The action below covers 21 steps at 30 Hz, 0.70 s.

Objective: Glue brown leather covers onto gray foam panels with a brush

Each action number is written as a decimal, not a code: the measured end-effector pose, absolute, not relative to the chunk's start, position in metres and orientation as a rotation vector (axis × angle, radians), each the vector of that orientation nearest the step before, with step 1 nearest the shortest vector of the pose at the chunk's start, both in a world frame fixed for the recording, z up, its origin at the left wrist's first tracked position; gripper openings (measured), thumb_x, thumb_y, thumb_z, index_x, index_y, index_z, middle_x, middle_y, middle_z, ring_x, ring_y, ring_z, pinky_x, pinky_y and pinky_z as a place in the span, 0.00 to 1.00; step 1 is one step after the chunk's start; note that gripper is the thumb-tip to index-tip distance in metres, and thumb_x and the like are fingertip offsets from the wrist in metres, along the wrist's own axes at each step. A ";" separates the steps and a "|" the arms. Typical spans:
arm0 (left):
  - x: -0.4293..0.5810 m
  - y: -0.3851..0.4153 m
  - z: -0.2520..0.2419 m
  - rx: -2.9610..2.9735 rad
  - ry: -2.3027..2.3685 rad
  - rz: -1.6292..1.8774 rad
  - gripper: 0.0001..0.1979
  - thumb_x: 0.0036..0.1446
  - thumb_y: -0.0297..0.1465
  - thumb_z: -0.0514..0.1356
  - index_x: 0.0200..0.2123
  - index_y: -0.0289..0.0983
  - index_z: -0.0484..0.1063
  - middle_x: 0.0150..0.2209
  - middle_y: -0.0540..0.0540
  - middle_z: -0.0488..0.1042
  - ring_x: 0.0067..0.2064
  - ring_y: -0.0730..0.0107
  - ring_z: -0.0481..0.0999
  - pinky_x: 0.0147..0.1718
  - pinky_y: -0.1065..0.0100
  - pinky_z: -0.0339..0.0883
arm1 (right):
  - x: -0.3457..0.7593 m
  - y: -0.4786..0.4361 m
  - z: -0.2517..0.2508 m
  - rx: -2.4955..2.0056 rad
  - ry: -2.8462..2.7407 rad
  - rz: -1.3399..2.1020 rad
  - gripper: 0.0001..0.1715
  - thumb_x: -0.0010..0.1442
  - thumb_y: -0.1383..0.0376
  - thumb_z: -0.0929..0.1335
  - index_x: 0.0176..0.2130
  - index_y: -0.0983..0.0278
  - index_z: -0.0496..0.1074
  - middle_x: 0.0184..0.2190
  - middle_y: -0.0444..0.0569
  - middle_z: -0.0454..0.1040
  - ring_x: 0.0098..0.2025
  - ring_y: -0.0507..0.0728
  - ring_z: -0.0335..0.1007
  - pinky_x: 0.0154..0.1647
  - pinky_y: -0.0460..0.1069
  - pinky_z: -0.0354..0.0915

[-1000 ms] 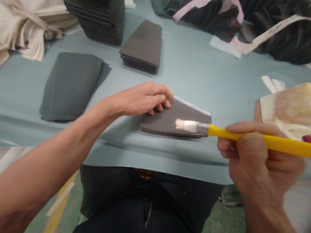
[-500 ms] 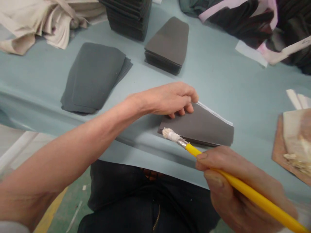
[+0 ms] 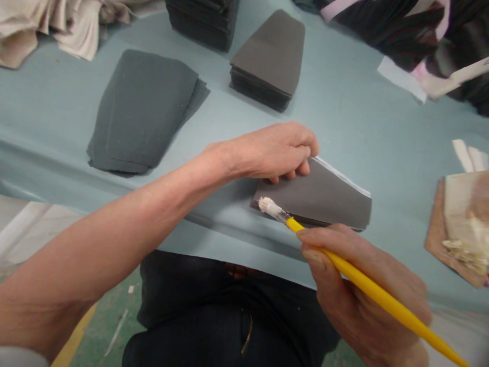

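My left hand rests with curled fingers on the far left corner of a small stack of dark grey trapezoid pieces near the table's front edge, pressing it down. A white sheet edge shows under the stack's far side. My right hand grips a yellow-handled brush. Its white, paste-laden bristles touch the near left corner of the top grey piece.
On the light blue table lie a flat pile of dark grey fabric pieces, a second trapezoid stack and a tall dark stack behind. A brown board with paste sits at right. Black bundles lie far right.
The brush swung from lying level over the stack's right part to a slant, bristles now at the near left corner. My view shifted left; my left hand stayed on the stack.
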State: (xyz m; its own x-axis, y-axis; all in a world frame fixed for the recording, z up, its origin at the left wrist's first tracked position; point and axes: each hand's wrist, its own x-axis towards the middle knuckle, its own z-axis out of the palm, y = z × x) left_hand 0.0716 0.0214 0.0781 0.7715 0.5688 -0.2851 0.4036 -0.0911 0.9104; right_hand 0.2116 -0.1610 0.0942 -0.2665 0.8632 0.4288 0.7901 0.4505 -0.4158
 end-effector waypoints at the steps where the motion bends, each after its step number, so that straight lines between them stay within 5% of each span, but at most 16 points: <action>1: 0.072 0.021 0.078 1.718 0.776 0.165 0.18 0.70 0.24 0.52 0.55 0.35 0.78 0.49 0.46 0.85 0.44 0.67 0.82 0.34 0.74 0.69 | 0.212 -0.162 0.095 -1.389 -2.104 0.141 0.07 0.71 0.73 0.70 0.46 0.62 0.75 0.34 0.43 0.84 0.31 0.48 0.81 0.35 0.40 0.75; 21: 0.073 0.021 0.075 1.714 0.809 0.198 0.16 0.71 0.25 0.53 0.50 0.36 0.80 0.48 0.46 0.85 0.42 0.70 0.83 0.30 0.76 0.67 | 0.200 -0.159 0.094 -1.422 -2.040 0.228 0.06 0.72 0.72 0.69 0.46 0.61 0.74 0.35 0.42 0.83 0.30 0.47 0.79 0.36 0.40 0.75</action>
